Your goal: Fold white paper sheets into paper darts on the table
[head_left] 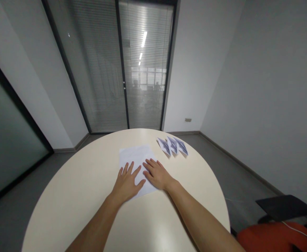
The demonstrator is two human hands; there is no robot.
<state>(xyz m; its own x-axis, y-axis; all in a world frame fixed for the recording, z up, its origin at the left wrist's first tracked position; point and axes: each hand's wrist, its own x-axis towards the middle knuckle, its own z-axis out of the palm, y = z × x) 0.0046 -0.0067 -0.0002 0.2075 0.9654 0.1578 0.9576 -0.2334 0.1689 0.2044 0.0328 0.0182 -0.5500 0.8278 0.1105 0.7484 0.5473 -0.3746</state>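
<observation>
A white sheet of paper (pixel 135 154) lies on the round cream table (pixel 85 189). My left hand (pixel 127 183) rests on its lower left part, palm down with the fingers spread. On the sheet's right side lies my right hand (pixel 156 174), also palm down, its fingers stretched toward the upper left. Neither hand grips anything. The parts of the paper under both palms are hidden. Beyond my right hand, three folded paper pieces (pixel 172 145) with grey-shaded faces stand in a row near the table's far right edge.
An orange-red chair seat (pixel 266 236) with a black armrest (pixel 285 207) is at the lower right, beside the table. Behind the table are glass panels with blinds (pixel 101 70). A grey wall (pixel 269 87) runs along the right, with a socket (pixel 188 120) low on the wall ahead.
</observation>
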